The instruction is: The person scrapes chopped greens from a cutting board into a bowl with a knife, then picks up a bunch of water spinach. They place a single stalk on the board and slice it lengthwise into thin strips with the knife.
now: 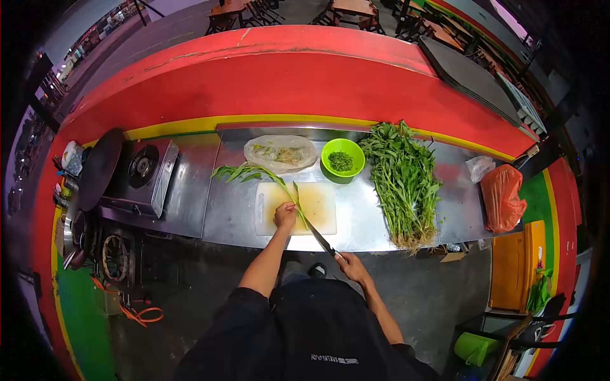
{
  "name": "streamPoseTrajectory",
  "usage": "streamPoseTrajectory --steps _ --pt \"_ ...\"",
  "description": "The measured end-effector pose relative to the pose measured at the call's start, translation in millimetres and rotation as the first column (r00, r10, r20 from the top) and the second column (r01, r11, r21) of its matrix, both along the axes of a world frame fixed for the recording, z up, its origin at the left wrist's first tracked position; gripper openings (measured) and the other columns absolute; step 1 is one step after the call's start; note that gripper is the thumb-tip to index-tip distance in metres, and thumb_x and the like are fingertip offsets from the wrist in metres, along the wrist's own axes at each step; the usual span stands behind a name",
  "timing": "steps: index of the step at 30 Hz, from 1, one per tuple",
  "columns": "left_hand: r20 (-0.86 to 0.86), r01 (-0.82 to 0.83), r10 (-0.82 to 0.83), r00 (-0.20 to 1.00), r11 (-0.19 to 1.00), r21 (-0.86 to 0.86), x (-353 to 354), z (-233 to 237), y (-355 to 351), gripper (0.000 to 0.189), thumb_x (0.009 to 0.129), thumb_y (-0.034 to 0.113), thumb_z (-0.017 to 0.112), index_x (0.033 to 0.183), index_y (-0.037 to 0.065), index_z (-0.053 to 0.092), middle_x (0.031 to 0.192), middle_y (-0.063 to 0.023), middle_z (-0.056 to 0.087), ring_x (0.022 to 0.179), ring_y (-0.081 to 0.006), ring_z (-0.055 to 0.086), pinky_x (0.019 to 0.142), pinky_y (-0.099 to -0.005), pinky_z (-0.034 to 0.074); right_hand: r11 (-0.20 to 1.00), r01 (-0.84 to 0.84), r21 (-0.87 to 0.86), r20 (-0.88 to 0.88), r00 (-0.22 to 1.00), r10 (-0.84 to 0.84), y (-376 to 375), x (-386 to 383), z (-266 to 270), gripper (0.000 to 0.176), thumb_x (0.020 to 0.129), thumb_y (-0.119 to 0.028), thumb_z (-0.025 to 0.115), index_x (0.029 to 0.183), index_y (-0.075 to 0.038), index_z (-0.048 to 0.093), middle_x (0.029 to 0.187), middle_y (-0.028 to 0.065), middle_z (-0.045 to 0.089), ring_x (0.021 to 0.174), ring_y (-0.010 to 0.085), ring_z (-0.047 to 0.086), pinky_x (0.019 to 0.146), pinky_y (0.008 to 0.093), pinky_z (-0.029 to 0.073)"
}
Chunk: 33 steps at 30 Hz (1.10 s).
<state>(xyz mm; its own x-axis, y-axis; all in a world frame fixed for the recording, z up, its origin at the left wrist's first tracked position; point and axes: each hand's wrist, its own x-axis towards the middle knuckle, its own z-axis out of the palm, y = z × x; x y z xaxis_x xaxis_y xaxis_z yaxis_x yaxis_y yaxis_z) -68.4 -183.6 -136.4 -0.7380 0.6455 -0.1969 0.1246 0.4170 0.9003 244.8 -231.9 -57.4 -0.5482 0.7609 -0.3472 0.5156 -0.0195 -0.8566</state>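
Observation:
My left hand (286, 216) is closed round a stalk of leafy greens (253, 170) above the white cutting board (324, 227). The leaves point up and left, past the board's edge. In my right hand (352, 267) is the handle of a knife (322, 240); its blade slants up and left to the stalk's lower end, over the board's front edge. Whether the blade touches the stalk I cannot tell. Behind the board lies a clear plastic bag (280, 153) with greens inside, beside a green bowl (343, 178) of chopped greens.
A large heap of rooted greens (403, 184) lies right of the board on the steel counter (222, 219). Farther right is a red plastic bag (502, 198). A gas stove (143, 168) stands at the left. A red wall (279, 82) runs behind the counter.

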Motion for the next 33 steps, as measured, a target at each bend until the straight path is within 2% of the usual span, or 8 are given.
streamPoseTrajectory --steps 15,17,19,20,24,29,31,33 --pt "0.114 0.027 -0.049 0.992 0.982 0.187 -8.6 -29.6 -0.8 0.019 0.084 0.018 0.073 0.102 0.01 0.072 0.087 -0.0008 0.075 0.077 -0.0121 0.07 0.081 -0.0301 0.051 1.0 0.015 0.028 0.025 1.0 -0.016 -2.4 -5.6 11.6 0.044 0.099 -0.043 0.055 0.097 -0.001 0.067 0.064 0.0013 0.052 0.062 0.0096 0.049 0.056 0.0306 0.04" --pt "0.009 0.046 -0.045 0.999 0.995 -0.087 -9.5 -18.9 2.5 0.02 0.084 0.024 0.073 0.101 0.013 0.073 0.089 0.0014 0.076 0.081 -0.0122 0.07 0.09 -0.034 0.045 0.999 0.009 0.035 0.029 1.0 -0.01 -6.7 -7.2 12.8 0.045 0.098 -0.044 0.056 0.102 -0.001 0.067 0.066 0.0074 0.057 0.066 0.0122 0.054 0.06 0.0341 0.044" --pt "0.015 0.039 -0.038 0.999 0.998 -0.048 -15.8 -45.2 10.6 0.021 0.084 0.029 0.073 0.101 0.016 0.074 0.09 0.0029 0.076 0.083 -0.0123 0.07 0.095 -0.0358 0.039 0.983 0.042 0.178 0.018 0.999 -0.046 -8.3 -8.9 2.3 0.045 0.098 -0.044 0.056 0.109 -0.002 0.068 0.073 0.0142 0.063 0.071 0.019 0.061 0.068 0.0381 0.048" --pt "0.009 0.034 -0.033 0.999 0.997 -0.075 -16.8 -50.2 13.2 0.021 0.084 0.027 0.073 0.101 0.015 0.074 0.09 0.0017 0.076 0.084 -0.0126 0.07 0.094 -0.0348 0.04 0.991 0.019 0.13 0.07 0.997 -0.028 -7.7 -10.5 18.4 0.045 0.097 -0.043 0.056 0.114 -0.003 0.067 0.086 0.0216 0.069 0.083 0.0329 0.069 0.076 0.0429 0.05" --pt "0.12 0.02 -0.009 0.993 0.995 -0.095 -8.2 -4.6 5.0 0.021 0.084 0.017 0.074 0.102 0.006 0.072 0.093 -0.0048 0.075 0.09 -0.0144 0.069 0.087 -0.0293 0.049 0.975 0.026 0.22 0.106 0.993 -0.051 -13.6 -13.4 30.7 0.042 0.098 -0.041 0.054 0.115 -0.005 0.068 0.1 0.0261 0.068 0.1 0.0452 0.063 0.082 0.0477 0.051" --pt "0.421 -0.025 0.0 0.907 0.998 0.054 -18.0 -10.9 12.3 0.028 0.087 0.007 0.07 0.113 -0.002 0.064 0.103 -0.0116 0.071 0.093 -0.0173 0.067 0.081 -0.0281 0.053 0.949 0.006 0.315 0.137 0.989 -0.051 -14.8 -15.4 30.4 0.039 0.097 -0.038 0.055 0.113 -0.005 0.068 0.096 0.0278 0.067 0.093 0.0473 0.064 0.078 0.0505 0.051" --pt "0.373 0.031 -0.062 0.926 0.996 0.089 -18.6 0.1 11.0 0.03 0.087 0.011 0.07 0.114 -0.001 0.063 0.099 -0.0103 0.071 0.087 -0.0165 0.066 0.076 -0.0277 0.052 0.946 0.017 0.323 0.147 0.987 -0.068 -16.1 -17.0 33.0 0.038 0.097 -0.036 0.055 0.113 -0.004 0.068 0.093 0.0287 0.066 0.091 0.0479 0.064 0.077 0.0508 0.051" --pt "0.459 0.06 -0.089 0.884 0.995 0.076 -20.4 5.3 8.9 0.011 0.089 0.013 0.068 0.092 0.002 0.069 0.083 -0.0049 0.067 0.071 -0.0144 0.061 0.064 -0.0277 0.05 0.957 0.006 0.289 0.173 0.983 -0.058 -15.9 -15.9 34.0 0.038 0.096 -0.036 0.057 0.113 -0.003 0.068 0.093 0.0292 0.066 0.093 0.0461 0.065 0.076 0.0486 0.051"
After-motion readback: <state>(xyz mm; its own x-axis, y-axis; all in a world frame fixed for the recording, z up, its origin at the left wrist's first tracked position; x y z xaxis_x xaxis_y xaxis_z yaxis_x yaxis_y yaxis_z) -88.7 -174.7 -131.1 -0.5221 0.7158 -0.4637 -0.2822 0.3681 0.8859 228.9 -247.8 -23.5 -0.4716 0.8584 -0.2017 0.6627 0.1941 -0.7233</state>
